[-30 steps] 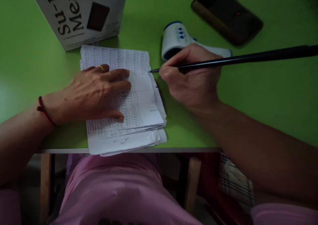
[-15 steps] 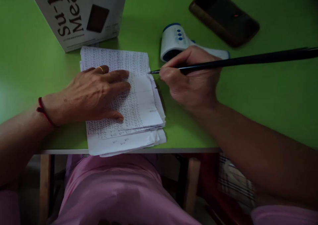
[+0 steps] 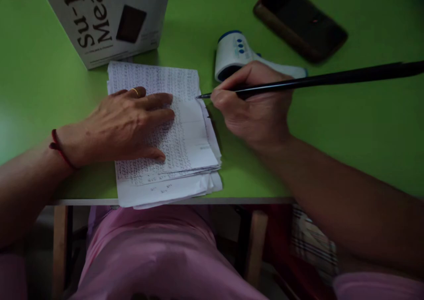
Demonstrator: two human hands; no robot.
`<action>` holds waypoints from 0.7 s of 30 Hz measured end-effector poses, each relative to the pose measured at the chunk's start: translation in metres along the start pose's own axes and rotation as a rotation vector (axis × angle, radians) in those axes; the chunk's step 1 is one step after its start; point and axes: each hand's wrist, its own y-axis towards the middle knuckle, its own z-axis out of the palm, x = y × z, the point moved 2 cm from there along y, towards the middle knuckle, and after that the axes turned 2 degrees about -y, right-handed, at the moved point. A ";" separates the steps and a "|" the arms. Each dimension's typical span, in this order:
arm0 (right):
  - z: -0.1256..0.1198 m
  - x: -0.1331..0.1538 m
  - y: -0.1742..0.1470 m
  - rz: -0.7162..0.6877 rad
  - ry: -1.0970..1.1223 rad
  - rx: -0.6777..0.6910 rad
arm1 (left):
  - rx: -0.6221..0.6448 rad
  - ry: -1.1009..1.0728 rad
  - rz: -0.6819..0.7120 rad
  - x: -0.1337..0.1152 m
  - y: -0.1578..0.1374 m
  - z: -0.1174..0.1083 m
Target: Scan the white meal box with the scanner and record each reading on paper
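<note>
Several folded sheets of paper (image 3: 195,132), covered in small rows of handwriting, lie stacked at the table's near edge. My left hand (image 3: 124,123) rests flat on them with fingers spread, hiding part of the writing. A long black pen (image 3: 318,79) is pinched in my right hand (image 3: 256,108), just right of the stack. Its tip points left and meets the right edge of the top sheet; whether it touches the paper I cannot tell. The pen's far end reaches the right border of the view.
Behind my right hand lies a white and blue infrared thermometer (image 3: 230,55), partly covered by it. A dark phone (image 3: 301,22) is at the back right. A white printed box (image 3: 112,26) stands behind the papers. The green table (image 3: 364,128) ends close to my body.
My right hand has shifted very slightly left with the pen, whose tip moves a little along the sheet's edge. My left hand stays in place on the papers.
</note>
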 end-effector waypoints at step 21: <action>-0.040 0.027 0.008 -0.495 -0.377 0.135 | -0.114 -0.051 0.048 0.030 -0.009 -0.004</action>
